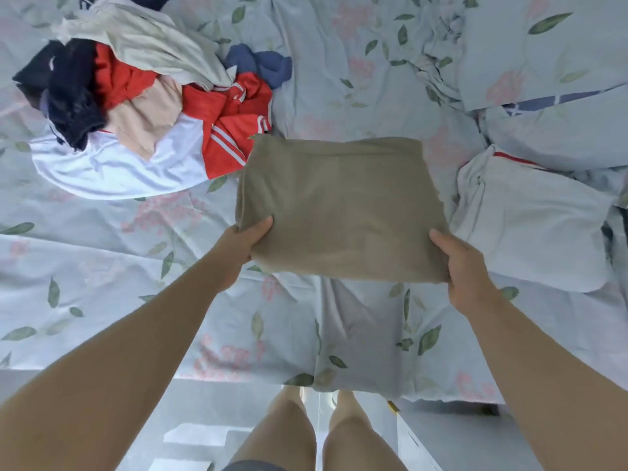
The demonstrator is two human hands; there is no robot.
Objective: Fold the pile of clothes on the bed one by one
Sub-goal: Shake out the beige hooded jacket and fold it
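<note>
Both hands hold a folded, olive-green rectangular cloth garment (339,209) above the floral pale-blue bedsheet (102,283): the left hand (246,241) pinches its near left corner, the right hand (458,263) its near right corner. A mixed pile of red, white, beige and navy clothes (142,103) lies at the far left.

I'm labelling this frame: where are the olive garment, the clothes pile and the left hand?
olive garment (339,205), head view, its centre.
clothes pile (146,120), head view, beige piece mid-pile.
left hand (246,239), head view, back of hand.
</note>
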